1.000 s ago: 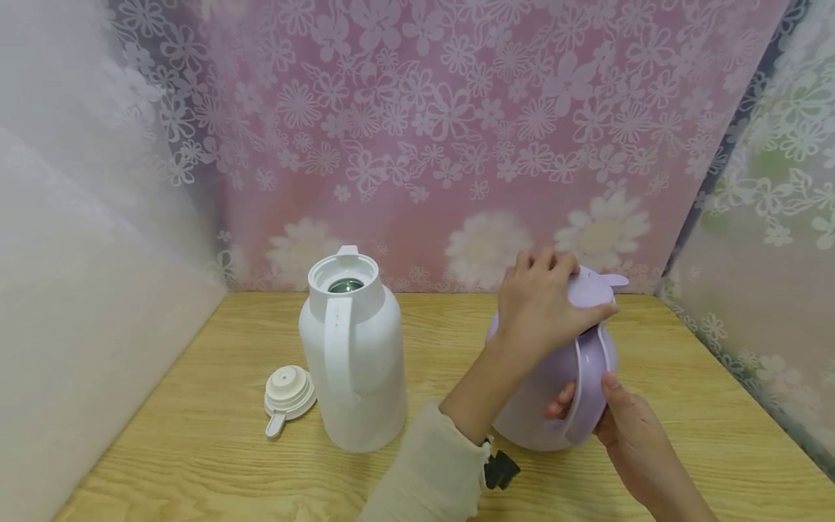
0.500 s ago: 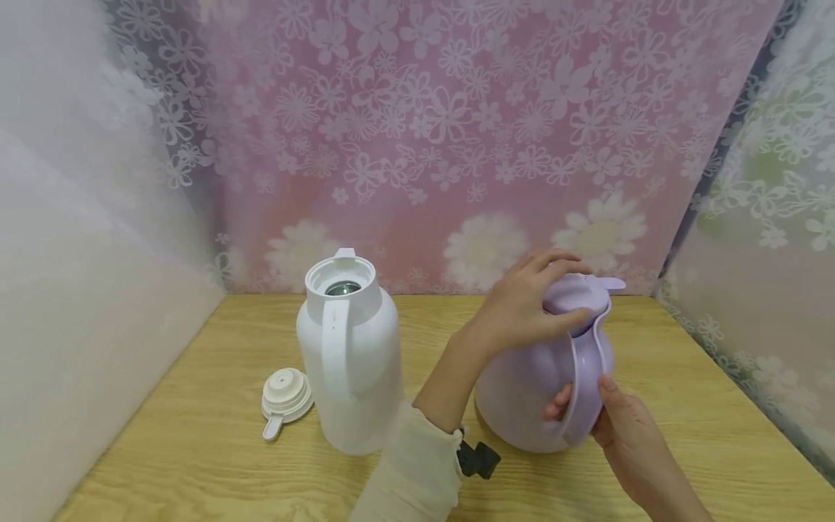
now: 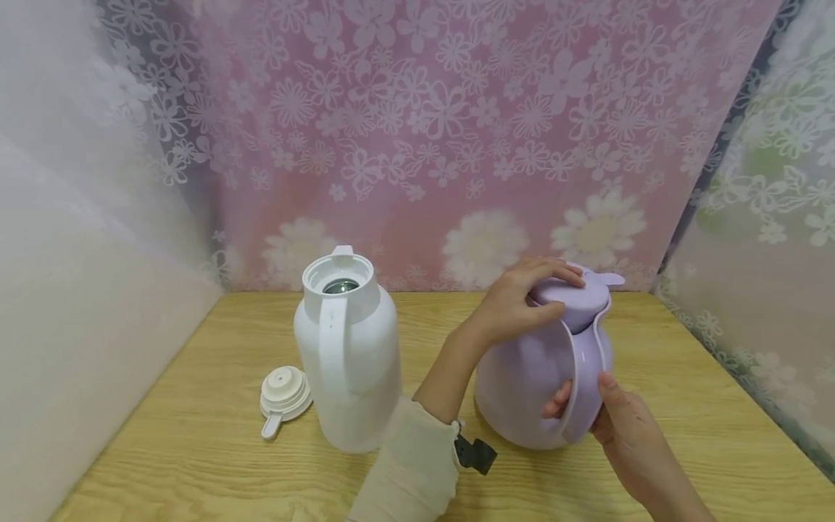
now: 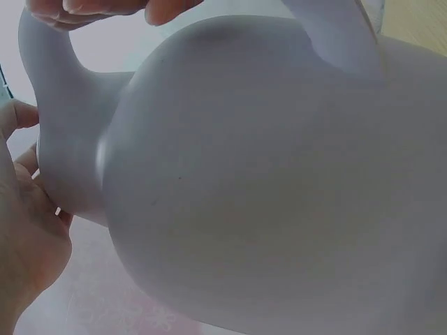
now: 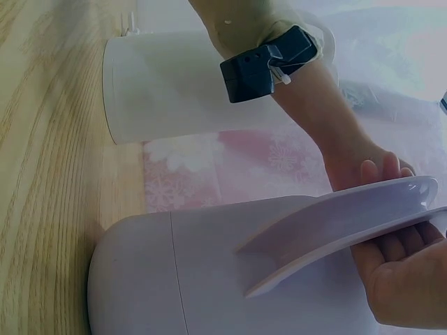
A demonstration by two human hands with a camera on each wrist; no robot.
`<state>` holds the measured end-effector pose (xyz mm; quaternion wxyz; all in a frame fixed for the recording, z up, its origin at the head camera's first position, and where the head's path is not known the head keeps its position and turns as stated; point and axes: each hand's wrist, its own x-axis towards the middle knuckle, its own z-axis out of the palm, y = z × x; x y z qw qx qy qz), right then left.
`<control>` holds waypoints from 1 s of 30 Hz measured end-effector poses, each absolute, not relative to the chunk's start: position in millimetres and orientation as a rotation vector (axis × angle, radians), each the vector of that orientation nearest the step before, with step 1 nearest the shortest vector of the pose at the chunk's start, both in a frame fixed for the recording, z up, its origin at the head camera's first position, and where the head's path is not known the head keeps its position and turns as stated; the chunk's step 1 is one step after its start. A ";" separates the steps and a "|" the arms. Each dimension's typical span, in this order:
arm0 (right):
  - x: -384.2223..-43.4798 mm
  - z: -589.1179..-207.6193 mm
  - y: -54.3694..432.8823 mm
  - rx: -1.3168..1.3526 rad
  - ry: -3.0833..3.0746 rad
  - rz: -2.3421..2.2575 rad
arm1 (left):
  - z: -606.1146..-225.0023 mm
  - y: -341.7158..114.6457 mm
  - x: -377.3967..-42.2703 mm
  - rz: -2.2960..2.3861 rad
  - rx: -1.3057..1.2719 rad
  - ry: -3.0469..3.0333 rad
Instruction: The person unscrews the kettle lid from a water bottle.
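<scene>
On the right of the table stands a lilac vacuum jug [image 3: 522,391] with a handle, a pointed spout and a round lid [image 3: 577,293]. My left hand [image 3: 515,304] grips the lid from the left, fingers across its top and thumb along the near side. In the left wrist view this hand [image 4: 31,237] wraps the neck end, and the jug's body [image 4: 265,174] fills most of the picture. My right hand [image 3: 629,435] holds the jug's handle [image 3: 586,391], with fingers through the loop and thumb outside. Those fingertips [image 5: 387,167] show beyond the handle in the right wrist view.
A white vacuum jug [image 3: 359,362] stands uncovered left of the lilac one, its mouth showing a shiny inner lining. Beside it lies a cream stopper [image 3: 285,391] with a tab. Flower-patterned sheets [image 3: 417,145] enclose the wooden table [image 3: 196,464] at the back and sides.
My left hand has turned around the lid, its thumb swinging left away from the handle's top. The lilac jug's body has shifted slightly left. My right hand keeps its hold.
</scene>
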<state>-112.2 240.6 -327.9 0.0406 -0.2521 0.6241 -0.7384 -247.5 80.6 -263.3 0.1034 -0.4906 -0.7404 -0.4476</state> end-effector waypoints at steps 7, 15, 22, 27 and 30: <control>-113.8 -329.2 242.4 -0.746 1.942 -2.251 | -257.4 85.6 -237.4 -1.092 -1.243 -2.282; -113.5 -329.5 244.4 -0.735 1.938 -2.249 | -248.1 93.5 -227.1 -0.849 -1.067 -2.353; -113.1 -329.4 244.3 -0.730 1.914 -2.263 | -242.0 104.0 -220.9 -0.657 -0.918 -2.416; -113.3 -331.2 243.6 -0.728 1.913 -2.269 | -237.7 109.6 -217.1 -0.512 -0.844 -2.451; -113.0 -332.5 243.2 -0.709 1.926 -2.267 | -235.3 111.6 -215.8 -0.453 -0.814 -2.479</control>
